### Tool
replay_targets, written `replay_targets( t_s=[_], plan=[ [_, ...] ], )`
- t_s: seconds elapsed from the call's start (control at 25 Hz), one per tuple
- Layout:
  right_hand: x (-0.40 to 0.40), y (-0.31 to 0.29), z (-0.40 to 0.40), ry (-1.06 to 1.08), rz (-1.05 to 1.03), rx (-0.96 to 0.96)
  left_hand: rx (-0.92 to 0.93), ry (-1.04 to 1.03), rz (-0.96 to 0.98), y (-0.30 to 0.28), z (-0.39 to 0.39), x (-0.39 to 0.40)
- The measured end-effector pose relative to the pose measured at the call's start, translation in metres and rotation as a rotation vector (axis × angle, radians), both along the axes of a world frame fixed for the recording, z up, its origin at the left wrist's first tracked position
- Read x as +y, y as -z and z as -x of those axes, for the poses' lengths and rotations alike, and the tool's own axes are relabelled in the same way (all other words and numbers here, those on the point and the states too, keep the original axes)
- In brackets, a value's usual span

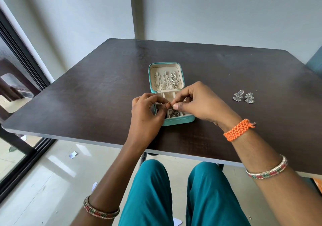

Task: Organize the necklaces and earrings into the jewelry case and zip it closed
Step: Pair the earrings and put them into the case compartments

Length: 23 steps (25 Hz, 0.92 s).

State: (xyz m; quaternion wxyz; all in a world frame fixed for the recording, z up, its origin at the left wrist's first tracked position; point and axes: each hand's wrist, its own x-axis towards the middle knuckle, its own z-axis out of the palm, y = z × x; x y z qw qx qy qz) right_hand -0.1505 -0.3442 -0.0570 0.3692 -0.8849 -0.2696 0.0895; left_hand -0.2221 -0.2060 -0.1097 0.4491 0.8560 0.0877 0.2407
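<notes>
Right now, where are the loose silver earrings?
The pair of silver fan-shaped earrings lies on the dark wooden table, to the right of the open teal jewelry case, untouched.

**Open jewelry case mid-bench, one earring pair still out**

The teal jewelry case [171, 93] lies open near the middle of the bench, lid flat toward the far edge, base toward the near edge. Silver necklaces [167, 81] hang in rows across the cream lid lining. The cream base is split into small compartments; a dark small earring [173, 111] sits over them. A pair of silver, filigree earrings [244, 96] lies side by side toward the bench's right edge, well apart from the case.
</notes>
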Motion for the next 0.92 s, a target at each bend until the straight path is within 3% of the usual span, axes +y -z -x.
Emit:
replay_targets(
  t_s=[0.24,0.92],
  plan=[
    [0.0028,0.0030,0.0014,0.016,0.016,-0.076,-0.013,0.017,0.028,0.0040,-0.0021,0.0032],
    [0.0067,-0.0024,0.0005,0.021,0.096,-0.066,-0.012,0.015,0.032,0.0071,-0.0024,0.0045]
  ],
)
